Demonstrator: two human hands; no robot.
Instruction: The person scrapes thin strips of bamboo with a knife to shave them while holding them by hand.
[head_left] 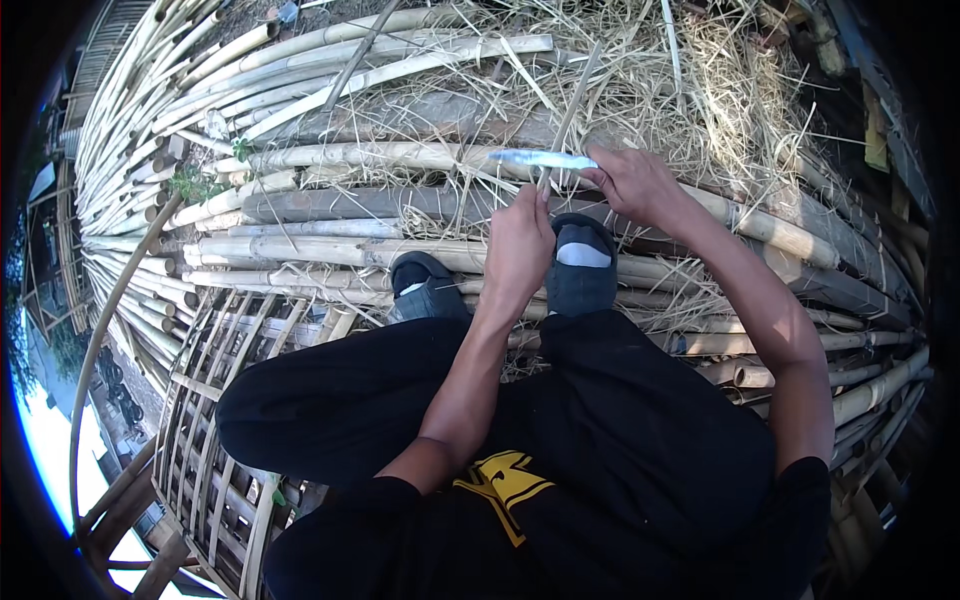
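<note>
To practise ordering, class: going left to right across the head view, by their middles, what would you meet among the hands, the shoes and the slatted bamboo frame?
Slatted bamboo frame, left shoe, left hand, right shoe, right hand.
</note>
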